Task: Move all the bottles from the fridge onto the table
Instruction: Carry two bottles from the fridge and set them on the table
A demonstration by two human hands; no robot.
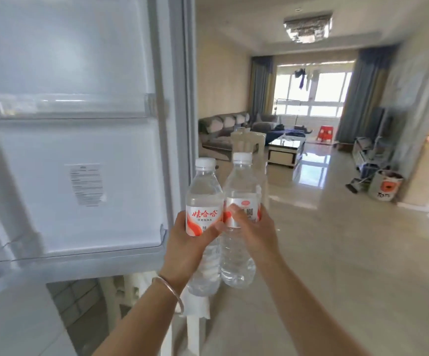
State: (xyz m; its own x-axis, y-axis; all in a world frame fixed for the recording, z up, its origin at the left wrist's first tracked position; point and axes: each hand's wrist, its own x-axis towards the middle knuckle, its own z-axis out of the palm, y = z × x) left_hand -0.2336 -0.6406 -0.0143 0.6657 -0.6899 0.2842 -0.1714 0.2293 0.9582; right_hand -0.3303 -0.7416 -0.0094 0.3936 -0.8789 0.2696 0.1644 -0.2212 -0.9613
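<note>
Head view: my left hand [190,242] grips one bottle [203,201], right hand [254,232] grips another bottle [241,191]; I'd keep both upright, grips low and firm.

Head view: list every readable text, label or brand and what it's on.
"娃哈哈": red label of the left bottle, held by the left hand.
Small print beneath it: too blurred to read.
Right bottle, in the right hand: code square and print, unreadable.
Fridge door sticker: too blurred.
Floor bin: lettering unclear.
</note>
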